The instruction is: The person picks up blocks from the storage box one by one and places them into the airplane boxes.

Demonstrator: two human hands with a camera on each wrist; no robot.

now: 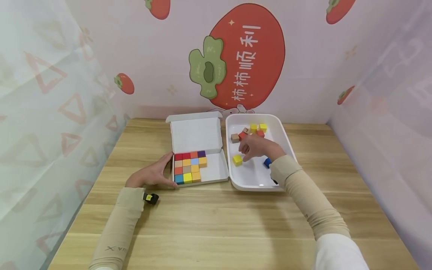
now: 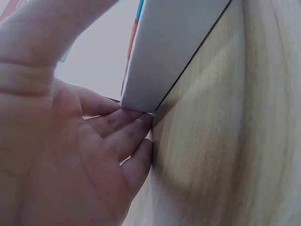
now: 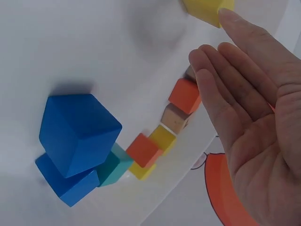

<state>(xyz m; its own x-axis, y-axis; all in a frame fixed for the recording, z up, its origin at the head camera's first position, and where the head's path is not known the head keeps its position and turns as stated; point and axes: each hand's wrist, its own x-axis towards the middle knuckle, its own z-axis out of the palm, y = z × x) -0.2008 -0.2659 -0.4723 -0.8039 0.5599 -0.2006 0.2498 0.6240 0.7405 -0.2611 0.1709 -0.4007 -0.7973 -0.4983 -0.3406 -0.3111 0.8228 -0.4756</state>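
My left hand (image 1: 150, 173) rests along the left side of a white cardboard box (image 1: 216, 168), its thumb by the front corner and fingertips against the wall, as the left wrist view also shows. Rows of coloured cubes (image 1: 186, 169) fill the left part of the box. Over a white tray (image 1: 248, 183), my right hand (image 1: 254, 145) reaches down with fingers extended and nothing between them. Its thumb tip appears to meet a yellow cube (image 3: 202, 8) in the right wrist view; whether they touch, I cannot tell.
Red, yellow and wooden cubes (image 1: 235, 138) lie towards the tray's back. Blue cubes (image 3: 77, 134) and a teal cube (image 3: 114, 165) sit on its right side. The box lid (image 1: 195, 135) stands open behind the box. A printed cloth wall (image 1: 155, 101) closes off the table's back.
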